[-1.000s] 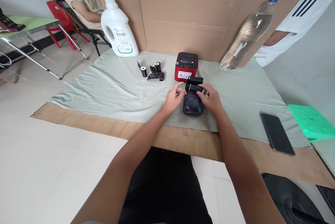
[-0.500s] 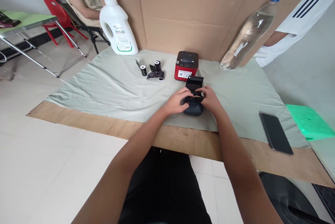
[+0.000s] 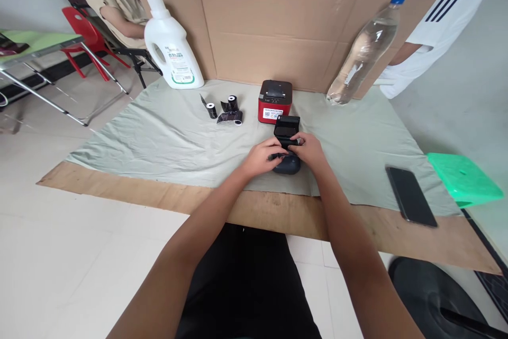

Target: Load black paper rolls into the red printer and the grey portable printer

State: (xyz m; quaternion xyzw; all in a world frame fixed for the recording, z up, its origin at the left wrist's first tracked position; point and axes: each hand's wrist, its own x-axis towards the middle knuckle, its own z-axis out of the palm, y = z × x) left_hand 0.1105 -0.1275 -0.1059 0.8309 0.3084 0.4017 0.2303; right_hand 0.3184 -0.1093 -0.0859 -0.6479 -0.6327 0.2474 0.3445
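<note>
A small black printer [image 3: 287, 166] lies on the cloth near the table's front edge, its lid [image 3: 286, 126] raised at the far side. In its opening is a black paper roll [image 3: 288, 142], partly hidden by fingers. My left hand [image 3: 262, 158] is closed on the roll's loose dark end from the left, fingers curled over the printer. From the right, my right hand [image 3: 311, 149] pinches the roll's right end. Just behind stands a red and black printer [image 3: 274, 103]. Several black paper rolls [image 3: 232, 102] lie to its left, with loose ends unwound.
A white detergent bottle [image 3: 172, 48] and a clear bottle with blue cap [image 3: 367, 53] stand before a cardboard panel [image 3: 273, 21]. A phone [image 3: 410, 196] lies at the right. A green stool [image 3: 464, 177] is beside the table. Two other people sit or stand behind.
The view has shifted slightly to the right. The dark strip between my hands sits lower into the printer, and my right fingers have closed in on the roll's end.
</note>
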